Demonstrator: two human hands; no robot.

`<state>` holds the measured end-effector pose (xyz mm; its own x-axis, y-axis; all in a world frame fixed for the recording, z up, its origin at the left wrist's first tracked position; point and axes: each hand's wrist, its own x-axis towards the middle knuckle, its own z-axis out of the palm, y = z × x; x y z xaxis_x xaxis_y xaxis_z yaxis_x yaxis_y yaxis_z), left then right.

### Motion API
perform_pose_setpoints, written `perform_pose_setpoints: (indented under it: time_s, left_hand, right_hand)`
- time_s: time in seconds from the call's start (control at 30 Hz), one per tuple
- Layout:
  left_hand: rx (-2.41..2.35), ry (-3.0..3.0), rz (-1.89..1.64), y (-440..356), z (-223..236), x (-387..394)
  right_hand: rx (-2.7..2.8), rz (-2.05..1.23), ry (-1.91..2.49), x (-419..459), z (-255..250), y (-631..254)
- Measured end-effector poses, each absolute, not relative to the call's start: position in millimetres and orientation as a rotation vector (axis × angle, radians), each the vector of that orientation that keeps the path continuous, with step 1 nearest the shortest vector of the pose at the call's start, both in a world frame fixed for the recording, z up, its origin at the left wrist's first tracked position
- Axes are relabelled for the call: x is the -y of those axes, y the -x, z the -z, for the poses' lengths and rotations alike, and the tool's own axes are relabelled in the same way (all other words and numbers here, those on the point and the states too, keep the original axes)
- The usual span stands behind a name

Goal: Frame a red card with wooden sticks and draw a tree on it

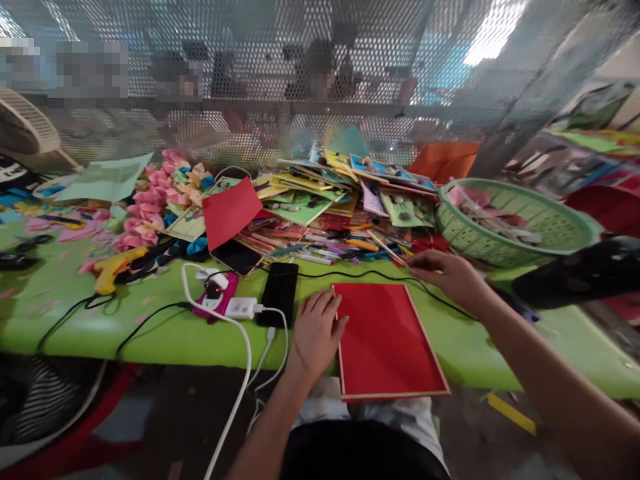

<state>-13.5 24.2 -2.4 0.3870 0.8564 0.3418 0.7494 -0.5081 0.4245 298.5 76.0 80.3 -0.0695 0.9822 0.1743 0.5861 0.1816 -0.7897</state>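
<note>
Left to right: at the far left we have an electric fan [23, 123], blurred, then a yellow glue gun [113, 270] lying on the green table [165, 333], pink artificial flowers [147, 207] behind it. Next we log a magenta power strip [220, 293] with a white charger [241, 308] beside it; a thick white cable [247, 360] runs from the strip off the table's front edge. A red paper sheet [231, 213] partly covers one phone; a second black phone [280, 293] lies just left of our left hand [316, 330]. That hand rests on the left edge of the red panel [385, 340], thumb over it, fingers loosely bent; we cannot tell if it grips. The panel has pale strips along its edges and overhangs the table front. Behind it, a black cord [370, 273] crosses between panel and pens, below stacked decorated cards [305, 203]. Our right hand [445, 277], beyond the panel's far right corner, has fingertips pinched on a thin pale stick [386, 247]. Farther right: green basket [565, 233] holding bagged bits, then a dark object, unclear.
</note>
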Motion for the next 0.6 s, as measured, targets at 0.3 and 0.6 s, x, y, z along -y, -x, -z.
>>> perform_pose_setpoints:
  time_s: [0.3, 0.6]
  left_hand:
    - [-1.475, -2.407, -0.732, 10.1, -3.8, -21.8]
    - [-1.486, -2.389, -0.738, 9.6, -6.9, -21.6]
  right_hand:
    - [2.164, -0.442, 1.479, -72.4, -43.4, -291.6]
    - [2.387, -0.233, 1.352, -76.7, -25.4, -288.6]
